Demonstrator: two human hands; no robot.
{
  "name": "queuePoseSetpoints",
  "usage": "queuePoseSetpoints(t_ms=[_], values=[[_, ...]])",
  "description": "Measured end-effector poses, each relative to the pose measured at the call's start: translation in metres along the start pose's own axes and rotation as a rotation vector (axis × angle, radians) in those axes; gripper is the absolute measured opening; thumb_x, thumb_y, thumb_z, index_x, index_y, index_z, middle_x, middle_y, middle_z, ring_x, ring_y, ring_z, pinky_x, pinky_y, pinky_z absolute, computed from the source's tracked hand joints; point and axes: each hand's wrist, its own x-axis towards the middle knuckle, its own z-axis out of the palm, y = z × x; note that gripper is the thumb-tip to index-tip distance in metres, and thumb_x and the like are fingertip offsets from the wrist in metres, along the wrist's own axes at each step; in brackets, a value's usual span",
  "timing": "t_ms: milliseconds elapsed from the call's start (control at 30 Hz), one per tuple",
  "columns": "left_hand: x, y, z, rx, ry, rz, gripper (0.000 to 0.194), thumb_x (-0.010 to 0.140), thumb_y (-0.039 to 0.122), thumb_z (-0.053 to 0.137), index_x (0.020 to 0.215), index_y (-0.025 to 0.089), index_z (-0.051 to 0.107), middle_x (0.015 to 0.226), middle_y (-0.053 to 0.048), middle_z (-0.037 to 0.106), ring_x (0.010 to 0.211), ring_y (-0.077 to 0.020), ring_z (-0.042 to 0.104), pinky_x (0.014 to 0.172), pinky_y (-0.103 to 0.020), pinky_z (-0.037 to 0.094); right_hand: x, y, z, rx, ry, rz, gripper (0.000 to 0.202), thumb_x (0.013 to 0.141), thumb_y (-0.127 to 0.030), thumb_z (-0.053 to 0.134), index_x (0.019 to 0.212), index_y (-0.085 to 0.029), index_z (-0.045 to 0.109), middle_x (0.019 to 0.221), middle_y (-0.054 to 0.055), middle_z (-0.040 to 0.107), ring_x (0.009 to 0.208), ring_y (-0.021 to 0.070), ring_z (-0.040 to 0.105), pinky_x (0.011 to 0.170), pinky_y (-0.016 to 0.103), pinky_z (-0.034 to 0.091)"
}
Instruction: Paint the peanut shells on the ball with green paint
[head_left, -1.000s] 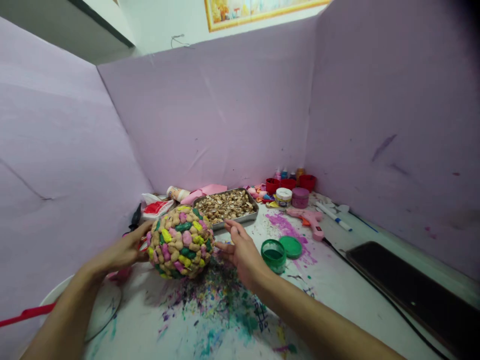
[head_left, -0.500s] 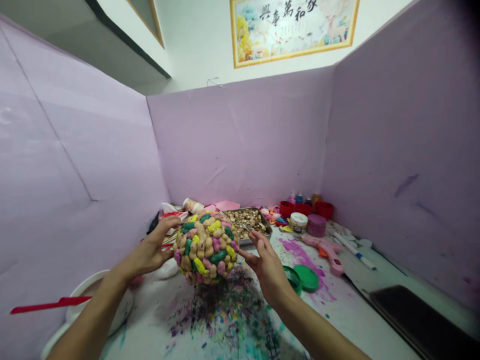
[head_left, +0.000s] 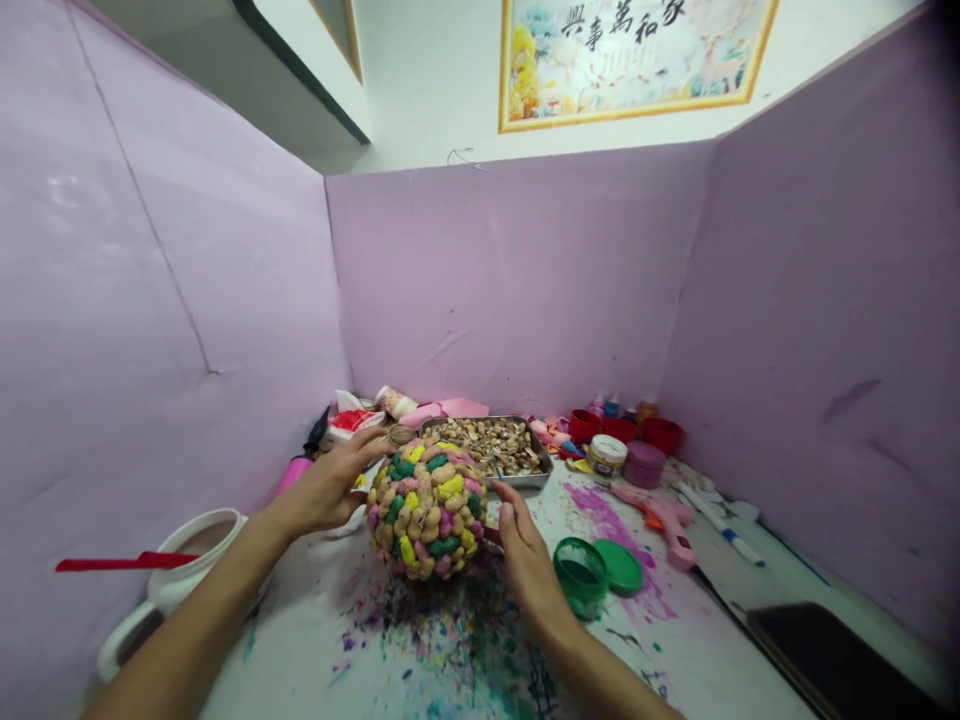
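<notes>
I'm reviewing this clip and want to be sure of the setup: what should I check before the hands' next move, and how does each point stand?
1. Left hand at the ball: ok, fingers by its upper left.
2. Right hand touching the ball: cannot tell, it is close at the right side.
3. Green jar open: ok, the green lid lies beside it.
4. Ample room between jar and right wrist: not ok, they look close.
5. Tray upright: ok, behind the ball, holding its pieces.
6. Glue gun cool: cannot tell, heat does not show.
</notes>
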Motion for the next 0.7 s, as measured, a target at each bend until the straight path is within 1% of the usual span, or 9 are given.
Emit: queuePoseSetpoints(t_ms=[67,133,200,267,367,467,567,633,700], values=[[0.0,0.001,0.0,0.014,0.005,0.006,0.071,0.069,-0.003,0.052,0.131,0.027,0.033,0.143,-0.011,0.032,0.13,-0.029,0.038,0.103,-0.043,0.041,-0.002,-0.004,0.0,-0.129,-0.017,-0.001,0.055,0.087,-0.058,0.037,0.126,-0.023,0.052,0.133,0.008,0.056,0.126,0.025,0.049,0.106,0.041,0.035],[0.001,0.003,-0.001,0.029,0.014,0.009,0.073,0.067,-0.004,0.051,0.131,0.027,0.034,0.144,-0.01,0.032,0.13,-0.0289,0.039,0.103,-0.043,0.041,-0.002,-0.013,-0.003,-0.219,-0.015,-0.018,0.056,0.09,-0.054,0.033,0.13,-0.02,0.05,0.135,0.01,0.055,0.125,0.0257,0.049,0.106,0.042,0.035],[0.002,0.008,-0.004,0.035,0.017,0.02,0.073,0.066,-0.005,0.051,0.13,0.027,0.035,0.144,-0.01,0.033,0.131,-0.0286,0.038,0.103,-0.042,0.04,-0.001,-0.03,-0.011,-0.298,0.031,-0.083,0.056,0.09,-0.052,0.031,0.131,-0.018,0.049,0.135,0.011,0.055,0.124,0.0267,0.05,0.104,0.043,0.037],[0.005,0.014,-0.007,0.03,0.013,0.038,0.071,0.067,-0.004,0.052,0.129,0.027,0.037,0.144,-0.009,0.034,0.131,-0.0281,0.037,0.104,-0.042,0.039,0.002,-0.055,-0.025,-0.382,0.104,-0.195,0.055,0.09,-0.051,0.033,0.127,-0.017,0.053,0.132,0.012,0.058,0.121,0.027,0.053,0.102,0.042,0.038],[0.009,0.023,-0.011,0.018,-0.003,0.063,0.072,0.068,-0.004,0.052,0.131,0.027,0.037,0.144,-0.009,0.035,0.132,-0.0275,0.036,0.105,-0.042,0.039,0.003,-0.097,-0.057,-0.491,0.222,-0.277,0.053,0.088,-0.054,0.033,0.109,-0.017,0.064,0.104,0.012,0.072,0.094,0.0267,0.067,0.08,0.037,0.05],[0.012,0.029,-0.013,0.022,-0.013,0.072,0.071,0.069,-0.004,0.052,0.132,0.026,0.037,0.142,-0.011,0.037,0.13,-0.0277,0.039,0.102,-0.041,0.041,0.004,-0.128,-0.092,-0.664,0.32,-0.189,0.05,0.083,-0.059,0.039,0.081,-0.019,0.07,0.069,0.008,0.072,0.067,0.0246,0.068,0.06,0.032,0.049],[0.014,0.034,-0.015,0.028,-0.037,0.061,0.064,0.073,-0.001,0.052,0.13,0.025,0.04,0.141,-0.012,0.039,0.126,-0.028,0.044,0.098,-0.042,0.044,0.01,-0.134,-0.116,-0.891,0.23,-0.089,0.046,0.084,-0.053,0.042,0.061,-0.021,0.065,0.056,0.006,0.068,0.054,0.0207,0.064,0.053,0.028,0.044],[0.015,0.037,-0.016,0.027,-0.063,0.05,0.062,0.074,-0.001,0.051,0.129,0.024,0.04,0.141,-0.012,0.039,0.126,-0.0283,0.045,0.098,-0.044,0.044,0.017,-0.126,-0.122,-1.033,0.13,-0.039,0.043,0.083,-0.049,0.046,0.054,-0.021,0.061,0.052,0.005,0.066,0.047,0.0185,0.06,0.048,0.027,0.04],[0.016,0.039,-0.017,0.025,-0.075,0.045,0.063,0.073,-0.002,0.05,0.129,0.025,0.041,0.142,-0.012,0.039,0.126,-0.0287,0.044,0.098,-0.045,0.043,0.023,-0.115,-0.12,-1.075,0.003,0.021,0.039,0.083,-0.044,0.049,0.053,-0.02,0.06,0.054,0.005,0.068,0.049,0.0178,0.06,0.047,0.026,0.038]])
